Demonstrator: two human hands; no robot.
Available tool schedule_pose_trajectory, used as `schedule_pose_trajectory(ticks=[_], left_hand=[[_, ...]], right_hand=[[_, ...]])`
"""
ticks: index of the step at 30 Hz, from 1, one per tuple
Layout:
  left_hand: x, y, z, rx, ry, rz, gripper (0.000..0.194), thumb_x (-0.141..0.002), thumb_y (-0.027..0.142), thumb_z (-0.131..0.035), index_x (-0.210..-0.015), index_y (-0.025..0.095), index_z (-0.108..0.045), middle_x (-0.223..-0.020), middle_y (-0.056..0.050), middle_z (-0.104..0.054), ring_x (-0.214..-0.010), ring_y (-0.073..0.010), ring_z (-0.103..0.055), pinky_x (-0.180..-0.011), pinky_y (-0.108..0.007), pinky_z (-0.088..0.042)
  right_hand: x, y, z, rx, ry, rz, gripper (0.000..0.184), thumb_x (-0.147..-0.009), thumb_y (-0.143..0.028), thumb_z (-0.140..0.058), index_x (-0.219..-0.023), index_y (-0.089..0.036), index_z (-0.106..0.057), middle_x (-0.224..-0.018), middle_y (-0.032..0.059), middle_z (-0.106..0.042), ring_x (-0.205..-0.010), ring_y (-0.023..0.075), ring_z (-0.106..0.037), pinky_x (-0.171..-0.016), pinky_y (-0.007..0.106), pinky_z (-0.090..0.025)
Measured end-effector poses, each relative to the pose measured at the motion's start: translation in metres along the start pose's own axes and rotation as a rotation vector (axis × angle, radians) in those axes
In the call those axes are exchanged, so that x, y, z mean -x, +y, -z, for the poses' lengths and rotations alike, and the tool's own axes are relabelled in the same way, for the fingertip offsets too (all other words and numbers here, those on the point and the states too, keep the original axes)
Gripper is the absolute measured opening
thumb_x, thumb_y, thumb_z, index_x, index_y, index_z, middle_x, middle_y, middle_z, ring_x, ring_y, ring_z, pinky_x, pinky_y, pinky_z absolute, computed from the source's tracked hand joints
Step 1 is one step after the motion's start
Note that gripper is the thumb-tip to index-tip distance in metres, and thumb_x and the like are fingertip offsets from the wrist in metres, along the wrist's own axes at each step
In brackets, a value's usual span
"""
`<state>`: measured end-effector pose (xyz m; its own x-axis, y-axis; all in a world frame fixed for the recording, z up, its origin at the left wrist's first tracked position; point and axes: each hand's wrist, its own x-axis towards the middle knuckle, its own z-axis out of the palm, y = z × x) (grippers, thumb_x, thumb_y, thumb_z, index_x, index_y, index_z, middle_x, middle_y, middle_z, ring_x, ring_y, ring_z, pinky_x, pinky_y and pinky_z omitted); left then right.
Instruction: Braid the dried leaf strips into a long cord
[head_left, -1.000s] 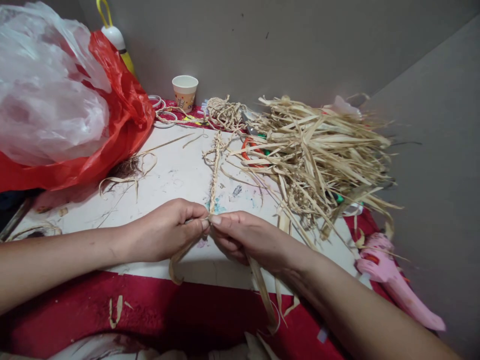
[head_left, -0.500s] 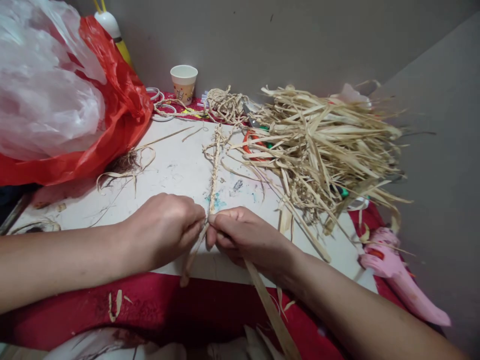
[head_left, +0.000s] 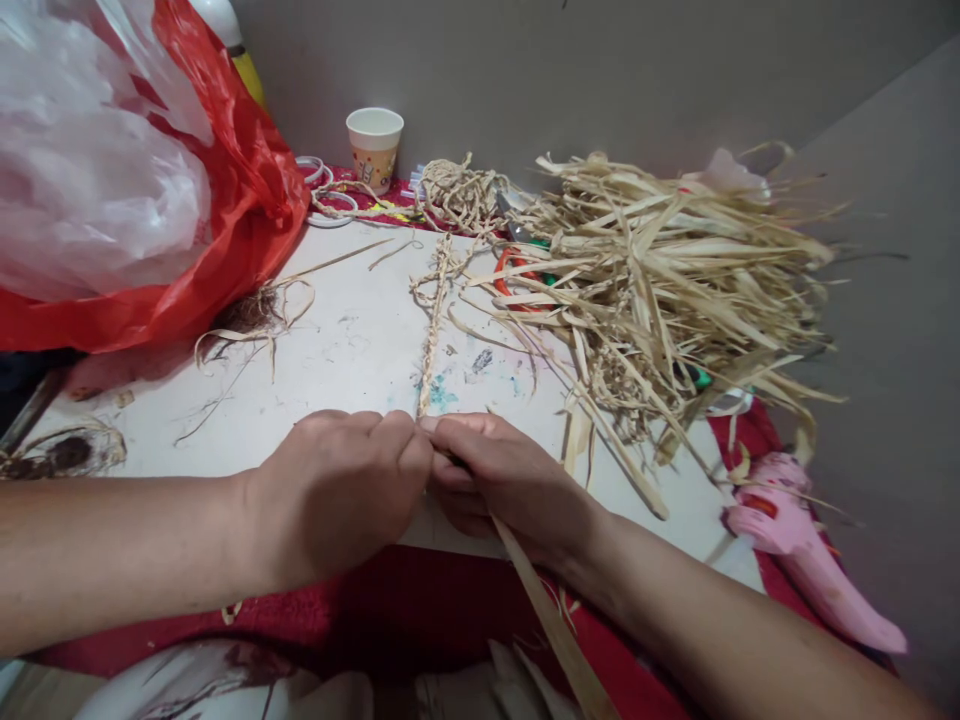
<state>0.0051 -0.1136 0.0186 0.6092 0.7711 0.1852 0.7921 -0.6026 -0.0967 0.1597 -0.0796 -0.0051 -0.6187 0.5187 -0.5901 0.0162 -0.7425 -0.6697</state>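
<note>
A thin straw braid [head_left: 432,335] runs away from me across a white board [head_left: 352,350]. My left hand [head_left: 341,490] and my right hand [head_left: 499,475] meet at its near end, both closed, fingertips pinching the dried strands there. One long flat strand [head_left: 551,625] trails from under my right hand toward me. A big heap of loose dried strips [head_left: 660,290] lies to the right of the braid.
A red and clear plastic bag [head_left: 127,190] fills the left. A paper cup [head_left: 374,148], white rings [head_left: 322,190] and a coil of braid [head_left: 459,195] stand at the back by the wall. Orange-handled scissors [head_left: 514,290] lie under the heap. A pink glue gun [head_left: 802,555] lies at right on red cloth [head_left: 420,610].
My left hand has rolled over the braid's end and closed up against my right hand. The loose strand that hung from my left hand is now hidden. The view has tipped slightly.
</note>
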Motion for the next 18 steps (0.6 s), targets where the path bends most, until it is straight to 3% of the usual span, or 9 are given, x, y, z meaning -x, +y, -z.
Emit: schedule_pose_trajectory(ticks=[3, 6, 9, 12, 15, 17, 18], left_hand=[[0.006, 0.010, -0.001, -0.040, 0.012, -0.029, 0.025, -0.076, 0.004, -0.040, -0.077, 0.011, -0.064, -0.057, -0.005, -0.057, -0.045, -0.0176, -0.055, -0.038, -0.028, -0.034], [0.015, 0.019, -0.003, -0.089, 0.002, -0.082, 0.033, -0.076, 0.002, -0.038, -0.096, 0.004, -0.065, -0.070, -0.012, -0.064, -0.057, -0.0203, -0.061, -0.042, -0.027, -0.040], [0.021, 0.025, -0.002, -0.078, -0.027, -0.127, 0.039, -0.078, 0.003, -0.037, -0.109, 0.000, -0.061, -0.078, -0.017, -0.067, -0.061, -0.0226, -0.064, -0.045, -0.030, -0.045], [0.023, 0.030, 0.002, -0.016, -0.070, -0.151, 0.043, -0.078, 0.003, -0.036, -0.114, 0.000, -0.059, -0.071, -0.015, -0.067, -0.053, -0.0209, -0.061, -0.042, -0.030, -0.044], [0.031, 0.034, 0.006, 0.052, -0.099, -0.178, 0.044, -0.077, 0.005, -0.038, -0.116, -0.001, -0.058, -0.073, -0.016, -0.068, -0.054, -0.0224, -0.061, -0.041, -0.031, -0.043], [0.040, 0.035, 0.008, 0.210, -0.148, -0.167, 0.042, -0.076, 0.006, -0.041, -0.111, 0.004, -0.063, -0.070, -0.013, -0.068, -0.051, -0.0216, -0.059, -0.041, -0.031, -0.042], [0.043, 0.033, 0.010, 0.349, -0.179, -0.100, 0.037, -0.076, 0.008, -0.043, -0.104, 0.009, -0.067, -0.065, -0.010, -0.067, -0.048, -0.0201, -0.057, -0.042, -0.031, -0.041]], right_hand=[[0.000, 0.001, -0.001, -0.015, -0.002, -0.007, 0.043, -0.086, -0.039, -0.047, -0.052, -0.019, -0.029, -0.042, -0.0089, -0.019, -0.035, 0.0031, -0.015, -0.033, 0.017, -0.015], [0.000, 0.001, -0.003, -0.004, 0.017, 0.006, 0.045, -0.086, -0.038, -0.047, -0.050, -0.018, -0.029, -0.040, -0.0082, -0.022, -0.034, 0.0030, -0.018, -0.033, 0.017, -0.017], [0.001, 0.000, -0.004, -0.001, 0.031, 0.020, 0.037, -0.085, -0.035, -0.049, -0.054, -0.016, -0.042, -0.040, -0.0082, -0.027, -0.034, 0.0028, -0.019, -0.032, 0.016, -0.018], [0.001, 0.000, -0.004, 0.008, 0.050, 0.021, 0.026, -0.084, -0.033, -0.050, -0.066, -0.015, -0.055, -0.040, -0.0093, -0.029, -0.033, 0.0026, -0.018, -0.032, 0.015, -0.019], [0.002, 0.000, -0.004, 0.014, 0.048, 0.019, 0.025, -0.083, -0.032, -0.050, -0.063, -0.015, -0.052, -0.039, -0.0099, -0.026, -0.032, 0.0024, -0.017, -0.031, 0.015, -0.019], [0.002, -0.001, -0.003, 0.004, 0.035, 0.015, 0.025, -0.082, -0.032, -0.050, -0.063, -0.016, -0.050, -0.039, -0.0104, -0.024, -0.033, 0.0025, -0.015, -0.031, 0.015, -0.017], [0.002, -0.001, -0.002, -0.003, 0.027, 0.013, 0.025, -0.082, -0.032, -0.050, -0.063, -0.017, -0.049, -0.040, -0.0106, -0.023, -0.033, 0.0027, -0.013, -0.031, 0.015, -0.016]])
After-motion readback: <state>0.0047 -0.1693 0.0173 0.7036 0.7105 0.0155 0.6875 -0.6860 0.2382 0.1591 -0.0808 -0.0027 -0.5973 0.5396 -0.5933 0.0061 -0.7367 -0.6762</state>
